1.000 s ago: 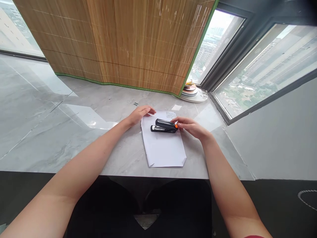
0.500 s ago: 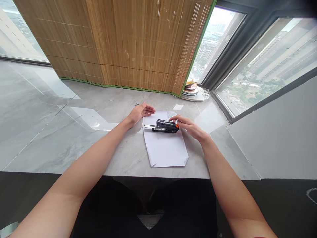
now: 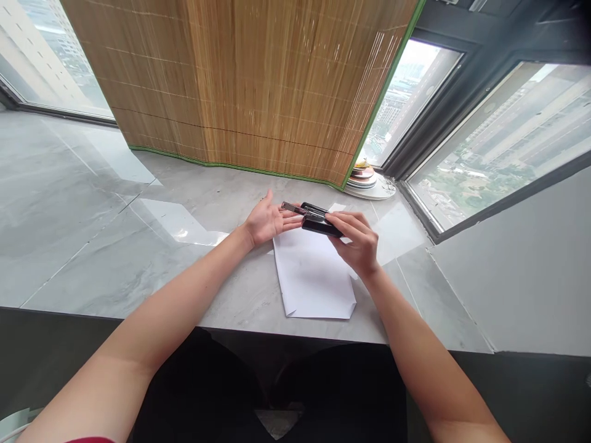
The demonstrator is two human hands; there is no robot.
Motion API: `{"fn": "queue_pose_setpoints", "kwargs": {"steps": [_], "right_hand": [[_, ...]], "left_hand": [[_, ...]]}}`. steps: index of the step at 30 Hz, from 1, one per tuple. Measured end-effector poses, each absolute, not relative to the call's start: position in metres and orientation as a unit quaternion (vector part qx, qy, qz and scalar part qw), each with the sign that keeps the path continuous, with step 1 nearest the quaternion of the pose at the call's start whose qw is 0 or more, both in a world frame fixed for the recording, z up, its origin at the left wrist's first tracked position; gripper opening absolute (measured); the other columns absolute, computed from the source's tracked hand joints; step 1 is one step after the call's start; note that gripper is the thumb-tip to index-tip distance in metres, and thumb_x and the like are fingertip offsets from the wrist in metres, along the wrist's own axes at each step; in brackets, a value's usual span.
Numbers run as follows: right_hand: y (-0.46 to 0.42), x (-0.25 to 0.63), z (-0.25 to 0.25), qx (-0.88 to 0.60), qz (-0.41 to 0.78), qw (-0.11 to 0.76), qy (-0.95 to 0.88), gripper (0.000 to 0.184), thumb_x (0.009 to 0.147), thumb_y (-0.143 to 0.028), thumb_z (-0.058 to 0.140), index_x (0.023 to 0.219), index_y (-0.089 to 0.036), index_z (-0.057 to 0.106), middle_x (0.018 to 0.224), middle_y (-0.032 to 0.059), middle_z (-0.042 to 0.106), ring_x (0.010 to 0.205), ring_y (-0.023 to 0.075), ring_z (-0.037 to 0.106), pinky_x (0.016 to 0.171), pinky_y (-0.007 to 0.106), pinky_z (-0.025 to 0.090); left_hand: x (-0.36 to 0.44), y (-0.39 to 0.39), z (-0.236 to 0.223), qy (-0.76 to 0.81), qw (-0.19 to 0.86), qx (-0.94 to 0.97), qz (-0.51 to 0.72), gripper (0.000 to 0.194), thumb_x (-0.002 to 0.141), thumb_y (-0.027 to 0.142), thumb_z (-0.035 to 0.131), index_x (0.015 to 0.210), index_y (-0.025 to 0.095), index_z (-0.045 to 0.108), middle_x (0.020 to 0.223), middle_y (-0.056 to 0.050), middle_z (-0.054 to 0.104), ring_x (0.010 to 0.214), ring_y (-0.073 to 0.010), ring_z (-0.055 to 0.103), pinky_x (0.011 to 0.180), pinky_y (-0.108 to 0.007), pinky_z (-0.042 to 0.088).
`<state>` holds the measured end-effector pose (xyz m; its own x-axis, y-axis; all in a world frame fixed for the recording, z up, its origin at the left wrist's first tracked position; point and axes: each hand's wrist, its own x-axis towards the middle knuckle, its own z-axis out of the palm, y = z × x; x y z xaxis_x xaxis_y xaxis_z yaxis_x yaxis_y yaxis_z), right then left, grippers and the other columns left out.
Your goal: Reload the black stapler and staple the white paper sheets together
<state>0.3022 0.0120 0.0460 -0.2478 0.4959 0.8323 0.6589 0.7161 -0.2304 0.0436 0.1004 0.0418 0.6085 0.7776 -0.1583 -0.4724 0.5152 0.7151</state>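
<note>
A black stapler (image 3: 321,226) is gripped by my right hand (image 3: 360,239), raised above a white sheet of paper (image 3: 314,277). Its metal staple tray (image 3: 292,208) sticks out of the front, pointing left. My left hand (image 3: 268,220) lies palm up with its fingers stretched out, just left of the stapler and beneath the tray's end. Whether those fingertips touch the stapler I cannot tell. On the grey marbled counter, the paper lies with its two near corners folded.
Behind the counter (image 3: 221,301) hangs a bamboo blind (image 3: 258,86) with a green border. A stack of plates (image 3: 367,183) stands at the back right beside the windows. A white wall (image 3: 521,271) bounds the right side.
The staple tray slid out leftward from the stapler. My right hand then lifted the stapler off the paper and tilted it. My left hand turned from palm down to palm up.
</note>
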Motion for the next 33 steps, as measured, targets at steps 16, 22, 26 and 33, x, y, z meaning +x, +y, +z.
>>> {"fn": "queue_pose_setpoints", "kwargs": {"steps": [16, 22, 26, 33], "right_hand": [[0.014, 0.308, 0.043, -0.444, 0.008, 0.556, -0.703, 0.025, 0.092, -0.026, 0.083, 0.117, -0.027, 0.084, 0.109, 0.0058, 0.083, 0.099, 0.0273, 0.074, 0.086, 0.045, 0.064], [0.021, 0.331, 0.034, -0.434, 0.348, 0.479, -0.678, 0.036, 0.076, -0.039, 0.096, 0.106, -0.023, 0.085, 0.097, 0.0036, 0.079, 0.089, 0.0247, 0.073, 0.076, 0.037, 0.060], [0.022, 0.324, 0.035, -0.417, 0.420, 0.360, -0.721, 0.037, 0.078, -0.044, 0.095, 0.104, -0.020, 0.085, 0.098, 0.0060, 0.080, 0.090, 0.0242, 0.073, 0.078, 0.036, 0.059], [0.023, 0.316, 0.042, -0.405, 0.328, 0.409, -0.749, 0.044, 0.096, -0.064, 0.077, 0.114, -0.025, 0.084, 0.112, 0.0090, 0.083, 0.107, 0.0271, 0.075, 0.091, 0.041, 0.060]], "left_hand": [[0.046, 0.101, 0.040, 0.261, 0.846, 0.252, 0.391, 0.074, 0.116, 0.061, 0.030, 0.138, 0.002, 0.068, 0.123, -0.029, 0.078, 0.119, -0.0336, 0.080, 0.112, -0.045, 0.062], [0.046, 0.105, 0.032, 0.306, 0.807, 0.307, 0.402, 0.071, 0.114, 0.065, 0.034, 0.121, 0.008, 0.076, 0.129, -0.029, 0.077, 0.132, -0.0362, 0.075, 0.118, -0.048, 0.059], [0.046, 0.104, 0.031, 0.300, 0.793, 0.364, 0.386, 0.077, 0.109, 0.076, 0.035, 0.114, 0.012, 0.078, 0.133, -0.028, 0.077, 0.139, -0.0395, 0.070, 0.119, -0.053, 0.058], [0.047, 0.097, 0.042, 0.241, 0.806, 0.399, 0.366, 0.090, 0.106, 0.084, 0.027, 0.128, 0.009, 0.074, 0.146, -0.030, 0.070, 0.151, -0.0405, 0.060, 0.124, -0.053, 0.053]]}}
